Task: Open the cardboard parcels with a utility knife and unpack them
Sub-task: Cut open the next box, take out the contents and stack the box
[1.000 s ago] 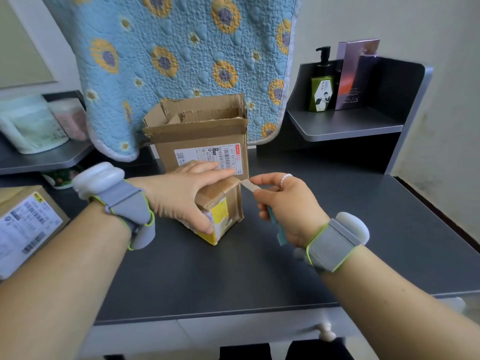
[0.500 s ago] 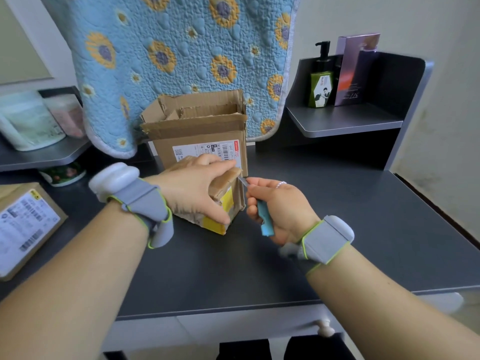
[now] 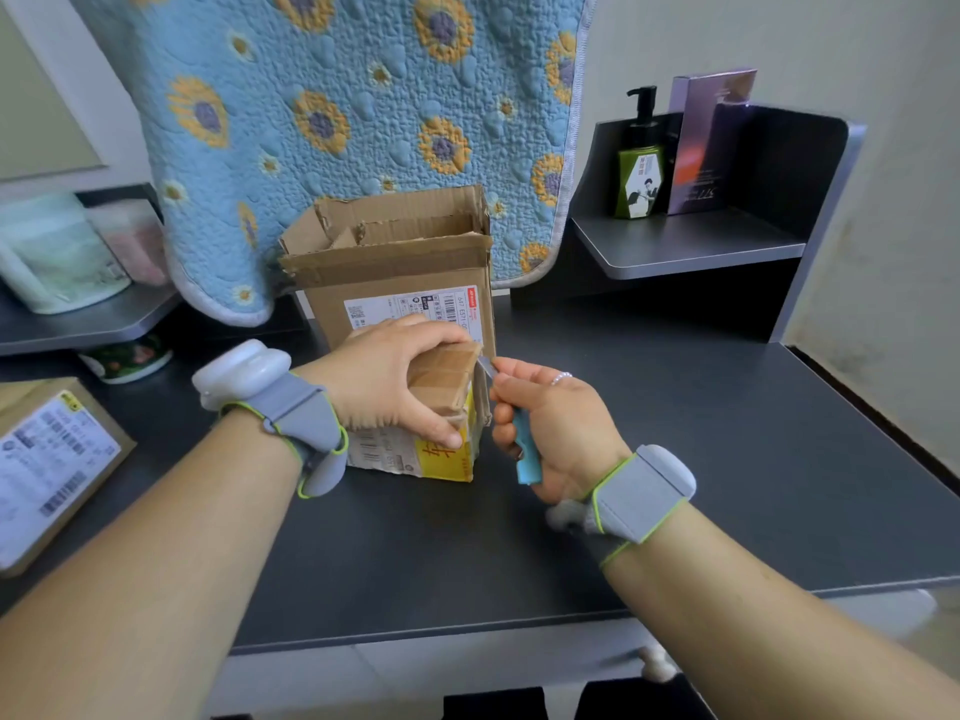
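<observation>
Under the spread fingers of the left hand [image 3: 387, 379], a small taped parcel [image 3: 439, 407] is pressed down on the dark desk [image 3: 675, 459], presumably so it cannot slide under the cut. Beside those fingertips, the blade of the utility knife [image 3: 522, 449] is set at the parcel's top right edge, its blue handle clenched in the right hand [image 3: 558, 433]. Beyond the knuckles an opened box [image 3: 400, 272] is seen beneath a hanging quilt [image 3: 363, 96]; another parcel [image 3: 47, 459] lies well apart, off to the left.
</observation>
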{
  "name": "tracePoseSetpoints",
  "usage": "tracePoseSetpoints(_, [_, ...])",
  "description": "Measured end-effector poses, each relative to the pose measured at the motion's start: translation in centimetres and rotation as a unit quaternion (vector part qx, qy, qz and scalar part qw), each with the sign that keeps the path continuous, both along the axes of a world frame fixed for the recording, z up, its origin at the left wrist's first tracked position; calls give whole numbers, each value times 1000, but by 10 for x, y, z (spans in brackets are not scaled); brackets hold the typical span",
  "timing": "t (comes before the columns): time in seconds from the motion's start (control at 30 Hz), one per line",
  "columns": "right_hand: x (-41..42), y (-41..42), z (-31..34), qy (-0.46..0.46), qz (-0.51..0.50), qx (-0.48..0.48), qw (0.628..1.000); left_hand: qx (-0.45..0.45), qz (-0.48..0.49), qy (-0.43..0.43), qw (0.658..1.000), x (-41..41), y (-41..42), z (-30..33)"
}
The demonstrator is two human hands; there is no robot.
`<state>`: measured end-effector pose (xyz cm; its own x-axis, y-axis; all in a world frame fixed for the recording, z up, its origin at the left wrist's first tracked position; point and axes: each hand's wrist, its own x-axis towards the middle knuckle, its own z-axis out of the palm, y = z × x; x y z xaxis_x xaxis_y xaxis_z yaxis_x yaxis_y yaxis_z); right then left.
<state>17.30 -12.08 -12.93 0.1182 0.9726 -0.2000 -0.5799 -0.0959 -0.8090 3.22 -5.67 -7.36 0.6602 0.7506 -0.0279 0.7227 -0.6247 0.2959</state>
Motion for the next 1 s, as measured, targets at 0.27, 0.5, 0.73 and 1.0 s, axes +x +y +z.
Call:
tracePoseSetpoints(0.27, [-2,-8,1,6,-3,11,1000,-6,2,16,1000,0,-2,1])
tracePoseSetpoints(0.5, [-4,-12,0,-10,-3,16,1000,-13,6,9,1000,0,-2,1])
tracePoseSetpoints(0.73, [-3,-17,1,-21,-15,18,1000,-26,0,4,1000,0,-3,1])
tracePoseSetpoints(1.0, [-9,-21,0,-15,-28,27,999,-14,3,-9,1000,-1,-3,-1])
